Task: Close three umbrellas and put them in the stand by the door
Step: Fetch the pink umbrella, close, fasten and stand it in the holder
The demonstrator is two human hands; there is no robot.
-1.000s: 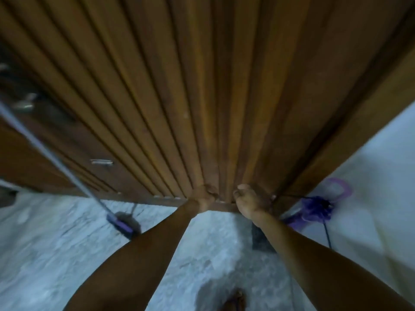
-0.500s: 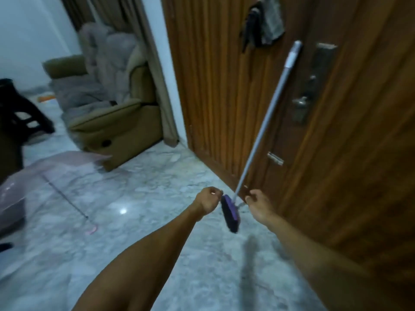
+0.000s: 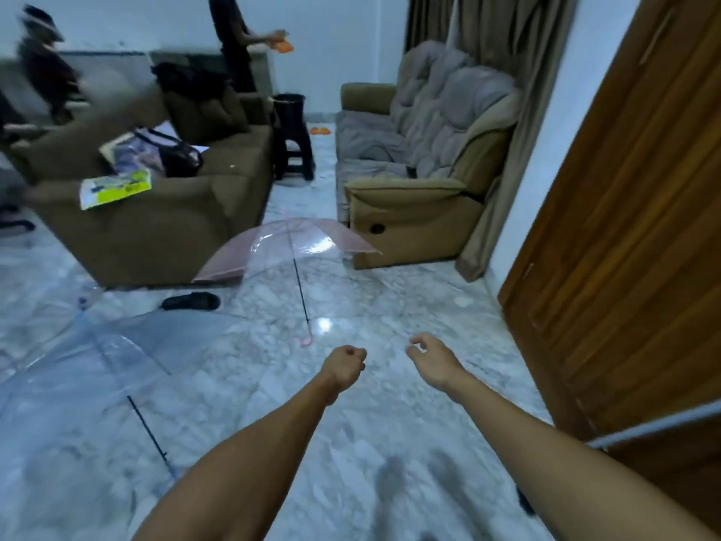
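Both hands out in front, low centre of frame, apart from each other and holding nothing. Left hand (image 3: 345, 365) curled into a loose fist; right hand (image 3: 431, 359) with fingers loosely bent, thumb and forefinger near each other but pinching nothing. Two open umbrellas lie on the marble floor (image 3: 390, 298): a pink-edged clear umbrella (image 3: 288, 247) at centre, canopy tipped toward the brown sofa (image 3: 156, 224), its pink hooked handle (image 3: 306, 340) just beyond the left hand; a blue-tinted clear umbrella (image 3: 78, 369) at lower left, dark shaft running toward the bottom edge. Wooden door (image 3: 624, 267) along the right edge; no stand visible. A third umbrella cannot be made out. Step in hand, as judged: going for the next open umbrella. Next move calls for reaching the pink handle, lifting, then sliding the runner down to collapse the canopy.
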